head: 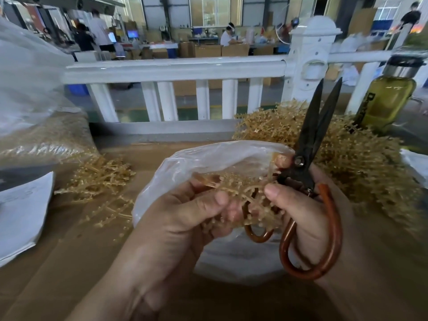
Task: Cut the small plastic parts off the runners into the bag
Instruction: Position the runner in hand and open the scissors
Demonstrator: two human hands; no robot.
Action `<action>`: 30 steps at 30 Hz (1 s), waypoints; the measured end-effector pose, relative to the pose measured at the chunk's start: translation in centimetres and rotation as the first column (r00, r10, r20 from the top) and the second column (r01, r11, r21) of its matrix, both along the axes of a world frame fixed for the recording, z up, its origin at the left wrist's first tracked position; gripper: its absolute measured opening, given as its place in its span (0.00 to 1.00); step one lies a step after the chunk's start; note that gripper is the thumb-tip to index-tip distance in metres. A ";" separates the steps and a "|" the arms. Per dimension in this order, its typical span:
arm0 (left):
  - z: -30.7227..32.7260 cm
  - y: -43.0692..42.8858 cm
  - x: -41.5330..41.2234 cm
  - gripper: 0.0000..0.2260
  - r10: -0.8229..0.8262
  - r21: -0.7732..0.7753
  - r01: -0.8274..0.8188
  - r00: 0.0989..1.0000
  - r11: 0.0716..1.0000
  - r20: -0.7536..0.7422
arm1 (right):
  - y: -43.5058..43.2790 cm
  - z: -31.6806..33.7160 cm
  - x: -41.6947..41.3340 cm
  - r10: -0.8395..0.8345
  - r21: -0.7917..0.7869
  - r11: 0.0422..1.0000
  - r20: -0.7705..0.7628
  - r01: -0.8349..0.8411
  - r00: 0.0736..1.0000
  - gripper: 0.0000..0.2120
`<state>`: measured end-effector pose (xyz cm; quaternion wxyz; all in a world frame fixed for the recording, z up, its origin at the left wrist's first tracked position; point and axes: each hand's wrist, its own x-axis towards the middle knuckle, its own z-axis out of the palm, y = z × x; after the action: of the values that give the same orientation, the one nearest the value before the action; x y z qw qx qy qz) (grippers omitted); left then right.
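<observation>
— Brown cardboard (69,262) for a worktop, flattened, spread right up to the near edge. On its left side?
— A loose heap of tan runners (99,179), a stack of white paper (20,216) at the edge, a big clear sack (41,135) of tan bits behind them.
— And on the right?
— A far bigger tan pile (347,158), with a bottle (389,96) of yellowish liquid standing behind it.
— In the middle?
— Pinches a sprig of runners (234,188) with the left hand (176,218), thumb over curled fingers, right at the mouth of the thin clear bag (208,158), above the cardboard. Grips dark scissors (306,137) in the right hand (305,212), fingers through the red-brown loops, thumb tip touching the sprig, blades slightly parted and pointing up and away.
— Beyond the worktop?
— White railing (176,68) straight across, with a thick post. Past it, a workshop floor: cardboard boxes in rows, several people at benches, large windows along the back wall.
</observation>
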<state>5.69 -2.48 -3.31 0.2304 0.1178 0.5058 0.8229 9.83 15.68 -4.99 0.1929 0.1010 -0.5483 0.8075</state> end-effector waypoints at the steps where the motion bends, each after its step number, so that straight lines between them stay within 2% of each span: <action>1: 0.1 0.1 -0.1 0.13 0.022 0.045 -0.023 1.000 0.999 0.023 | 0.0 0.1 -0.1 -0.010 0.026 1.000 0.013 0.010 1.000 0.24; 4: 0.1 0.5 -0.1 0.11 0.009 0.143 -0.015 0.999 0.990 0.042 | 0.2 -0.3 -0.2 -0.052 0.080 0.996 0.044 0.048 0.998 0.22; 7: -0.3 1.0 0.5 0.19 -0.070 0.131 0.069 0.998 0.989 0.000 | 0.0 -0.4 -0.2 -0.047 0.081 0.996 0.043 0.044 0.998 0.21; 9: -0.5 1.4 0.8 0.21 -0.090 -0.008 0.089 0.990 0.996 -0.106 | -0.2 -0.1 0.0 -0.078 0.091 0.993 0.034 0.074 0.996 0.18; 12: -0.6 1.7 0.9 0.16 -0.087 -0.314 -0.001 0.959 0.949 -0.268 | -0.3 0.1 0.2 -0.185 0.224 0.958 0.010 0.178 0.983 0.16; 14: -0.6 1.6 0.6 0.12 -0.036 -0.370 -0.071 0.961 0.926 -0.275 | -0.3 0.2 0.3 -0.178 0.282 0.945 0.010 0.168 0.984 0.16; 19: -0.2 1.2 0.0 0.09 0.004 -0.346 -0.099 0.964 0.933 -0.266 | 0.0 0.6 0.5 -0.013 0.220 0.975 0.111 -0.012 0.994 0.20; 22: 0.3 1.0 -0.2 0.12 0.008 -0.335 -0.094 0.968 0.938 -0.250 | 0.3 0.7 0.3 -0.013 0.164 0.986 0.113 -0.005 0.994 0.22; 25: 0.5 1.0 -0.4 0.10 -0.003 -0.320 -0.066 0.977 0.945 -0.211 | 0.4 0.6 0.0 -0.026 0.109 0.994 0.094 0.016 0.995 0.22; 28: 0.7 1.2 -0.2 0.07 -0.056 -0.238 0.019 0.988 0.971 -0.147 | 0.4 0.3 -0.1 -0.022 0.075 0.997 0.069 0.017 0.997 0.22; 30: 0.8 1.4 0.0 0.10 -0.096 -0.173 0.078 0.991 0.982 -0.096 | 0.4 0.2 -0.1 0.003 0.051 0.999 0.053 -0.006 0.999 0.22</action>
<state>5.71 -1.13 -2.48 0.2488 0.1624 0.5792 0.7591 9.74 16.06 -4.78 0.1738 0.0859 -0.5735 0.7960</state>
